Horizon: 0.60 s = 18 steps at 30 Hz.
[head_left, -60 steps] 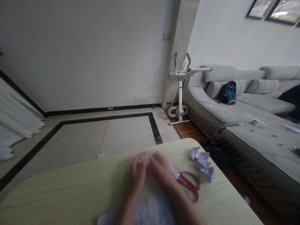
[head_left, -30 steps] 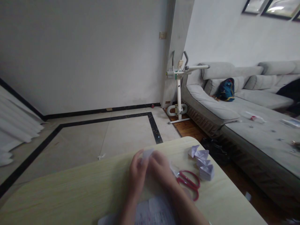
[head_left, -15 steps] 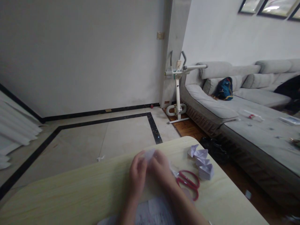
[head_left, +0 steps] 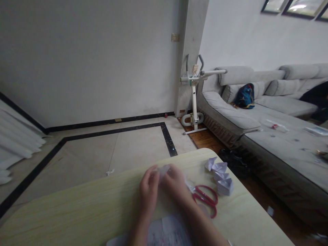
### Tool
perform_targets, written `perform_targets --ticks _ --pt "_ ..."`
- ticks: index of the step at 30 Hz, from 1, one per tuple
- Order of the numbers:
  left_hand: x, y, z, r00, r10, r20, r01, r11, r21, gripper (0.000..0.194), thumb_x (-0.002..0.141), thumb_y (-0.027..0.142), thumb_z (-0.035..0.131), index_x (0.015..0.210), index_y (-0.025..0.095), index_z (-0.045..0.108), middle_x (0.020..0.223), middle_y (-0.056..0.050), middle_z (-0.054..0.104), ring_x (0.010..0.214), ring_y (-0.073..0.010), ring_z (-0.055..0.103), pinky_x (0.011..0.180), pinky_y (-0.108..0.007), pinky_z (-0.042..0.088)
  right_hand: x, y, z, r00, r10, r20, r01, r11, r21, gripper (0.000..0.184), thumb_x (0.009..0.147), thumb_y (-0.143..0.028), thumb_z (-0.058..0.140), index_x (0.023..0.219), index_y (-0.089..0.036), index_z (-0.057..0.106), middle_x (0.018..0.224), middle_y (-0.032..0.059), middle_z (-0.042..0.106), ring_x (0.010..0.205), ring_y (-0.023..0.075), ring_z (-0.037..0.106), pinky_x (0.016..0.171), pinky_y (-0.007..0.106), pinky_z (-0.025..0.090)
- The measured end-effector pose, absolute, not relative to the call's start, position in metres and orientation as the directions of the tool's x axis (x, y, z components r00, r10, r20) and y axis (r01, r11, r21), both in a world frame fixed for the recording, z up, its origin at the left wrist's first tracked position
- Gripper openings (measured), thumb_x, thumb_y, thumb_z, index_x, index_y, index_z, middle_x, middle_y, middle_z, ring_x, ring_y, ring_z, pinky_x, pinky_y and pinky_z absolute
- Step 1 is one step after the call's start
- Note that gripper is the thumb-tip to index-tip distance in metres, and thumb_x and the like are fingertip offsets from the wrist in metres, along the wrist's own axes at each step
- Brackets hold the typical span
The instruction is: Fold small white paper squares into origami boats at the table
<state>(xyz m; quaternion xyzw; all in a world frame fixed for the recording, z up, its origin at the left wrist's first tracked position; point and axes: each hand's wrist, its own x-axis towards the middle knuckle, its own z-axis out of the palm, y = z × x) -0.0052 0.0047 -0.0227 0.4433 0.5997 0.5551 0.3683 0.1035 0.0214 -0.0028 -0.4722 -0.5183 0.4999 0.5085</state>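
Between my two hands is a small piece of white paper (head_left: pixel 163 171), pinched from both sides just above the table (head_left: pixel 84 208). My left hand (head_left: pixel 149 184) has its fingers closed on the paper's left side. On the other side, my right hand (head_left: pixel 174 181) grips it too; its fingertips are partly hidden. Scissors with red handles (head_left: pixel 205 196) lie beside my right wrist, their blades partly covered by that hand. Several folded white paper pieces (head_left: pixel 224 186) stand in a row past the scissors. Under my forearms lies a printed sheet (head_left: pixel 169 230).
Beyond the table's right edge stands a grey sofa (head_left: pixel 279 150) with a blue backpack (head_left: pixel 246 96) on it. White exercise equipment (head_left: pixel 194 99) is near the wall corner. A black plastic bag (head_left: pixel 234 162) lies on the floor between table and sofa.
My left hand has shifted very slightly to the left, and the paper between my hands looks a little lower and more tilted. Everything else stays in place.
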Motion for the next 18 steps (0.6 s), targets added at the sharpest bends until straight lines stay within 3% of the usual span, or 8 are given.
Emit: perform_targets --ticks 3,7,12,18 --pt "-0.0047 0.0041 -0.0219 -0.341 0.939 0.036 0.111 0.002 0.994 0.046 0.081 0.048 0.058 0.112 0.015 0.063 0.092 -0.01 0.07 0.084 -0.0233 0.066 0.075 -0.033 0.052 0.1035 0.0204 -0.0013 -0.048 0.997 0.057 -0.013 0.056 -0.998 0.01 0.079 -0.024 0.059 0.077 -0.015 0.064 0.071 0.0007 0.065 0.066 0.0149 0.056 0.059 0.023 0.042" --pt "-0.0049 0.0033 -0.0212 -0.352 0.935 0.041 0.111 -0.001 0.994 0.036 0.081 0.044 0.058 0.102 0.016 0.067 0.103 -0.011 0.07 0.098 -0.0253 0.065 0.085 -0.035 0.05 0.1029 0.0195 0.0028 -0.033 0.999 0.026 0.004 0.027 -1.0 0.012 0.079 -0.025 0.058 0.076 -0.015 0.064 0.072 0.0012 0.066 0.066 0.0148 0.056 0.059 0.023 0.042" --pt "-0.0067 0.0031 -0.0201 -0.335 0.941 0.04 0.096 -0.008 0.995 0.031 0.08 0.039 0.058 0.098 0.015 0.068 0.1 -0.011 0.072 0.097 -0.0257 0.065 0.086 -0.036 0.05 0.1027 0.0187 0.0067 -0.025 0.999 0.036 0.008 0.036 -0.999 0.009 0.076 -0.021 0.057 0.071 -0.016 0.062 0.067 -0.0002 0.063 0.063 0.0142 0.055 0.057 0.022 0.042" --pt "-0.0063 0.0009 -0.0143 -0.258 0.965 0.047 0.105 -0.021 0.994 0.031 0.082 0.039 0.057 0.096 0.016 0.07 0.101 -0.01 0.072 0.098 -0.0251 0.065 0.087 -0.034 0.05 0.1041 0.0176 -0.003 -0.01 1.0 -0.01 -0.007 -0.01 -1.0 0.012 0.071 -0.017 0.056 0.082 -0.017 0.062 0.071 -0.0003 0.064 0.065 0.0151 0.057 0.059 0.024 0.045"
